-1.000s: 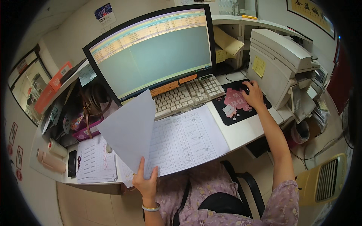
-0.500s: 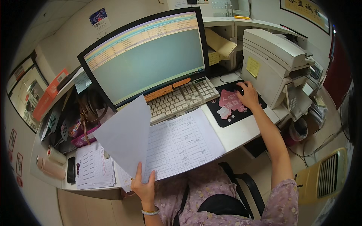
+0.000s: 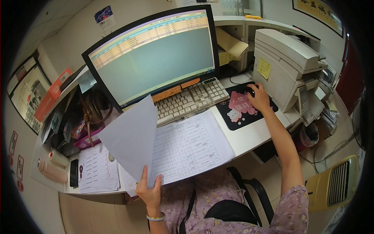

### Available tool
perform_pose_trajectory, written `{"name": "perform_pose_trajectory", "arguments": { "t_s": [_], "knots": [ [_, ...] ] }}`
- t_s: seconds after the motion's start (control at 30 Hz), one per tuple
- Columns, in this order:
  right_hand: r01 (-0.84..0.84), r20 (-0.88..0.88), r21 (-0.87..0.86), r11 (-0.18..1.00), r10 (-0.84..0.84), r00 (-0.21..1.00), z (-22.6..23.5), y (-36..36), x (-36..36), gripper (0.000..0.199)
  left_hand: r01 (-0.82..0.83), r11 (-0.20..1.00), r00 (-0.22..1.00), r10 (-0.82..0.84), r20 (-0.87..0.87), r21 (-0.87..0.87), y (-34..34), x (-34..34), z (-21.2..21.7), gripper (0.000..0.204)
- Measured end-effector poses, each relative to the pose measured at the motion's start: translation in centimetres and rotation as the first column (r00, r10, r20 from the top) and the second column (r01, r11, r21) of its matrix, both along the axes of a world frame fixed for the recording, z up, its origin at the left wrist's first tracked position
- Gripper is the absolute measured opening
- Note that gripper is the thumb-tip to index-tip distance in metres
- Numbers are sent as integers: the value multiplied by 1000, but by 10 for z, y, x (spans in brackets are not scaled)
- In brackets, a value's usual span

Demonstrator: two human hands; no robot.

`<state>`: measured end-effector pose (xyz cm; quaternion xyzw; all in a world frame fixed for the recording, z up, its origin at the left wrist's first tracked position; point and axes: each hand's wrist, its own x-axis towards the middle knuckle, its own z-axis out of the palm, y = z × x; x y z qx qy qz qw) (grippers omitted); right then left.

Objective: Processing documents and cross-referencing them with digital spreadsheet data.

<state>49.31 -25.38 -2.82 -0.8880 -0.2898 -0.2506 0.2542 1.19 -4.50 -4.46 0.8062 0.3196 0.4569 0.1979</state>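
Note:
My left hand (image 3: 150,193), with a bangle at its wrist, grips the lower corner of a raised white sheet of paper (image 3: 130,134). That sheet stands tilted up off a stack of printed table forms (image 3: 191,148), which lies at the desk's front edge and bears handwritten marks. My right hand (image 3: 260,97) is curled over a dark computer mouse (image 3: 253,93), mostly hidden under the fingers. Beneath it is a black mouse pad (image 3: 237,124) with a pink design and a white cartoon bear. Behind the forms sits a beige keyboard (image 3: 194,97).
A large monitor (image 3: 156,62) showing table rows stands behind the keyboard. To the right is a grey-white printer-like machine (image 3: 276,58) with a yellow note. Printed papers (image 3: 95,167), a black phone (image 3: 74,173) and a pink bottle (image 3: 52,171) occupy the left side.
The whole view has shifted slightly. My left hand still holds the sheet raised, and my right hand stays on the mouse.

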Motion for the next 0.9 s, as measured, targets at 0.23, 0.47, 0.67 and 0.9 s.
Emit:
{"name": "perform_pose_trajectory", "arguments": {
  "t_s": [0.23, 0.47, 0.67, 0.9],
  "knots": [
    [-31, -8, 33, 999, 31, 999, 1, -1, -3, 38, 6, 1000, 1000, -6, 2, 25, -2, 1, 2, 52],
    [-44, 20, 27, 999, 43, 999, 0, 1, -1, 39, -13, 999, 1000, 14, -15, 35, 1, 3, 1, 52],
    [-41, 42, 44, 998, 39, 998, 0, -1, -1, 38, -18, 998, 999, 20, -31, 68, -3, 3, 7, 53],
    [-36, 72, 32, 999, 34, 997, -3, -4, -1, 36, -16, 997, 1000, 18, -24, 69, -4, 1, 3, 53]
  ]
}}
